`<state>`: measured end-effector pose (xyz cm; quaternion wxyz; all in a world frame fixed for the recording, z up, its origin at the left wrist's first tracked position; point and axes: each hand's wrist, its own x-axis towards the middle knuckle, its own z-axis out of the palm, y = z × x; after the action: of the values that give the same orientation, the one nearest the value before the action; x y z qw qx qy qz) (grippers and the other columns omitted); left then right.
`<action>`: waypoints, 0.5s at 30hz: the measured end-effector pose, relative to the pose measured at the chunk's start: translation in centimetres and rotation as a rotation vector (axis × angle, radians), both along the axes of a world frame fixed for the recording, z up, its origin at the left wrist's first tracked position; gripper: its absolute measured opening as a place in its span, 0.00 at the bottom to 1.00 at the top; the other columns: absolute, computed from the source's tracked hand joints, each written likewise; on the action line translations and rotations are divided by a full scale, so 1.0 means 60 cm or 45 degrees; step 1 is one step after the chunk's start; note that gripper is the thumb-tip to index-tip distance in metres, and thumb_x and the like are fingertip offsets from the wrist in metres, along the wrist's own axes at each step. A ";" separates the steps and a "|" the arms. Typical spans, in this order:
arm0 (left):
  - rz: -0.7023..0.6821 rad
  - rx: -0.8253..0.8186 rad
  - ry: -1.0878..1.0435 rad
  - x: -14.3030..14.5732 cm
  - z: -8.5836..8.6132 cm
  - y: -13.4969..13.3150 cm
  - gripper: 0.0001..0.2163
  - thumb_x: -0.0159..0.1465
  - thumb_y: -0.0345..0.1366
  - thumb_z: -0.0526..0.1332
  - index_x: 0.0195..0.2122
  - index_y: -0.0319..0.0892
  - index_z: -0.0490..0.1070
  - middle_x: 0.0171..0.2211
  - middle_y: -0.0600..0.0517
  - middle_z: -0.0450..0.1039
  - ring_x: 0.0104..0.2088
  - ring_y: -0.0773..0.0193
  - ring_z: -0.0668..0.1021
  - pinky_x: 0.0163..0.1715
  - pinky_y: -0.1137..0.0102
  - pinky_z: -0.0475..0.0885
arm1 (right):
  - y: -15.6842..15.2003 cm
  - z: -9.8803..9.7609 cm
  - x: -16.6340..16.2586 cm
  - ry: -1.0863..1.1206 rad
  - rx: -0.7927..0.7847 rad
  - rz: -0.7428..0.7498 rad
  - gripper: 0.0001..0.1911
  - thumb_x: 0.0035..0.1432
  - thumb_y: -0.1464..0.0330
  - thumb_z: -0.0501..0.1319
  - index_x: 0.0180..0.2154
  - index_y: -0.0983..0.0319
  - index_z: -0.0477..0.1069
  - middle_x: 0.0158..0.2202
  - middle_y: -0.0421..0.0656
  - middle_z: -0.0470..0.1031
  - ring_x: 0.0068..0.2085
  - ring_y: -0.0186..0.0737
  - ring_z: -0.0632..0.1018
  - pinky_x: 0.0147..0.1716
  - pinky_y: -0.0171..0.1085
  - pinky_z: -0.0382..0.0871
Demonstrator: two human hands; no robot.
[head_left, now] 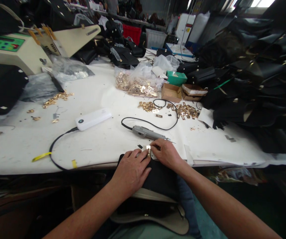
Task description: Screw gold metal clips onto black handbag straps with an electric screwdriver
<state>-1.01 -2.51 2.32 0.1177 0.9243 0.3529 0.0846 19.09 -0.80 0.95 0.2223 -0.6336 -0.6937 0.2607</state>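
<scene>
A black bag [161,181] with a beige lining lies across the table's front edge and my lap. My left hand [133,169] grips its far end from above, fingers bent over the black material and fingertips beside a shiny gold metal plate [148,148]. From the other side, my right hand [165,152] pinches at this gold plate with thumb and forefinger. The fingers partly cover the plate and the light piece under it. Just beyond my hands lies a grey electric screwdriver [149,132] with a black cord, its tip pointing right.
A white power pack [93,119] with a black cable lies left of centre. Loose gold fittings [187,111] are heaped beyond the screwdriver, near a bag of fittings [138,84] and a cardboard box [171,92]. Black bags [262,89] pile up at right; a machine [15,49] stands left.
</scene>
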 end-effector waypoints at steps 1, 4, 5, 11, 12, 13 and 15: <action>0.000 -0.012 0.002 0.000 -0.001 0.000 0.16 0.69 0.40 0.58 0.57 0.47 0.70 0.61 0.49 0.70 0.58 0.51 0.69 0.54 0.54 0.68 | 0.000 0.001 -0.001 -0.007 -0.008 -0.005 0.08 0.61 0.72 0.62 0.38 0.59 0.80 0.37 0.43 0.81 0.39 0.41 0.79 0.41 0.36 0.69; 0.001 -0.041 0.003 0.000 -0.002 0.001 0.16 0.70 0.40 0.57 0.58 0.46 0.70 0.61 0.50 0.70 0.58 0.50 0.69 0.55 0.52 0.67 | -0.001 0.001 -0.004 -0.029 -0.008 -0.006 0.07 0.62 0.71 0.62 0.37 0.59 0.80 0.37 0.43 0.80 0.39 0.40 0.79 0.40 0.36 0.68; 0.002 -0.047 0.002 0.000 -0.002 0.001 0.16 0.70 0.40 0.57 0.58 0.46 0.69 0.61 0.50 0.69 0.58 0.50 0.68 0.55 0.52 0.67 | -0.001 0.000 -0.004 -0.038 -0.005 -0.004 0.07 0.62 0.70 0.62 0.37 0.59 0.80 0.36 0.43 0.80 0.39 0.40 0.78 0.40 0.36 0.68; 0.008 -0.056 -0.010 -0.001 -0.007 0.002 0.18 0.70 0.40 0.57 0.60 0.47 0.68 0.63 0.50 0.69 0.59 0.50 0.68 0.56 0.52 0.66 | -0.002 -0.009 -0.002 -0.065 0.008 0.005 0.07 0.63 0.70 0.61 0.35 0.58 0.79 0.36 0.42 0.79 0.38 0.40 0.77 0.39 0.36 0.66; 0.014 -0.053 -0.013 0.000 -0.007 0.002 0.19 0.70 0.40 0.57 0.61 0.46 0.67 0.63 0.50 0.69 0.59 0.50 0.68 0.56 0.52 0.66 | -0.002 -0.010 -0.002 -0.069 0.012 0.001 0.07 0.63 0.70 0.61 0.35 0.59 0.78 0.36 0.42 0.79 0.38 0.39 0.77 0.39 0.36 0.66; 0.020 -0.047 -0.014 0.000 -0.007 0.002 0.20 0.70 0.40 0.57 0.63 0.45 0.66 0.63 0.49 0.69 0.59 0.50 0.68 0.56 0.53 0.66 | -0.003 -0.010 -0.003 -0.074 0.016 -0.005 0.07 0.63 0.70 0.61 0.35 0.59 0.78 0.36 0.42 0.79 0.38 0.39 0.77 0.38 0.36 0.65; 0.025 -0.037 -0.005 0.001 -0.006 0.003 0.22 0.69 0.40 0.58 0.63 0.44 0.65 0.62 0.48 0.69 0.59 0.50 0.68 0.56 0.53 0.66 | -0.004 -0.010 -0.004 -0.085 0.030 -0.020 0.06 0.63 0.69 0.61 0.35 0.59 0.78 0.35 0.42 0.78 0.37 0.39 0.76 0.37 0.36 0.65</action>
<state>-0.96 -2.34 1.96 0.1309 0.9189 0.3629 0.0827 18.87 -1.02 0.35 0.2085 -0.6447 -0.6988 0.2295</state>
